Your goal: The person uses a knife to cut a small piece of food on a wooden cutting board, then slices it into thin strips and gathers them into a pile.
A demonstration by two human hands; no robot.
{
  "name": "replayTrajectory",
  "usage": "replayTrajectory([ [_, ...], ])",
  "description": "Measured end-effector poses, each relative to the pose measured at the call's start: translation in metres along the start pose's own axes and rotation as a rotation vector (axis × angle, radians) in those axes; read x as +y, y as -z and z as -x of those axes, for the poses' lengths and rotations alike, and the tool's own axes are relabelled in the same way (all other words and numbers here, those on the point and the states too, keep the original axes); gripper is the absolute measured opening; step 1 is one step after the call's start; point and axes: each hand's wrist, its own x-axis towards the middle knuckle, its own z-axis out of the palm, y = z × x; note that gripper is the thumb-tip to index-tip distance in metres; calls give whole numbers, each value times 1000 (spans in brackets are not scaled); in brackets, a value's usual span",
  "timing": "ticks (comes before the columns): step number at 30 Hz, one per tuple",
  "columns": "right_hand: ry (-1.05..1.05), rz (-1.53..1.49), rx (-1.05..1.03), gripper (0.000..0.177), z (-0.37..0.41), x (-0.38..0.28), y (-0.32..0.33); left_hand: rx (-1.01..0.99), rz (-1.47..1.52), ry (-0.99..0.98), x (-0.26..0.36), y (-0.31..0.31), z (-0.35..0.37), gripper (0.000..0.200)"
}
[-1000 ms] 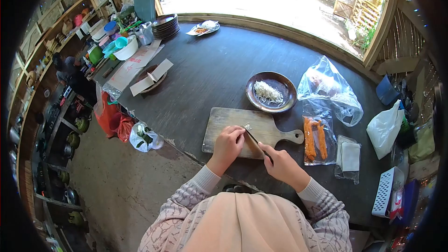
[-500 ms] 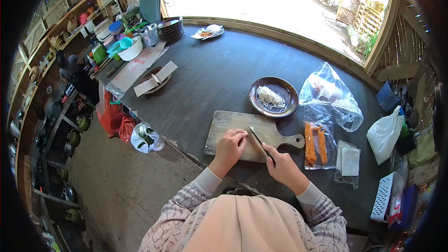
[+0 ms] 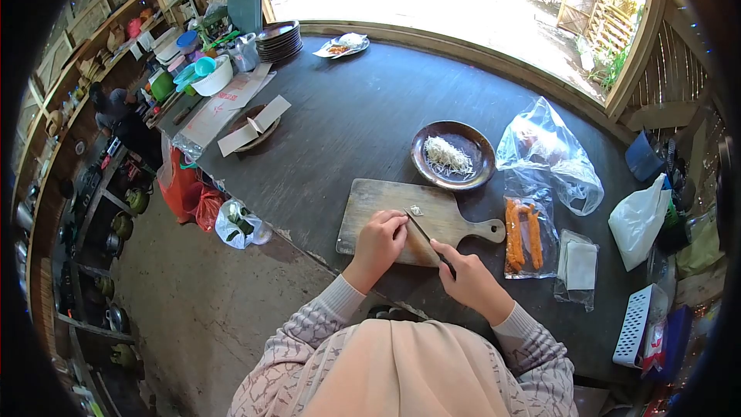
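Clamped on the knife handle, the grip of the right hand lays the blade across the cutting board near edge. The left hand, fingers curled together, presses at its 9 o'clock. Fingertips that close risk a nick if the blade skids.

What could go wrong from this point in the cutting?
Fingertips of the left hand sit right beside the knife gripped in the right hand, so a slip could nick them. The wooden cutting board lies with its near corner close to the edge of the table; downward pressure might shift it.
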Motion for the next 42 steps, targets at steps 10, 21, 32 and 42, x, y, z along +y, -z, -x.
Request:
replayTrajectory([
  [10,-33,22,-33,45,-6,-5,2,-5,17,12,2,1,-1,14],
  [21,-27,5,2,45,2,0,0,0,15,-2,1,1,-1,14],
  [32,32,-27,58,47,2,3,-9,25,-7,-4,-1,0,0,13],
  [42,-24,-29,9,45,4,-5,-2,27,0,0,1,0,0,13],
])
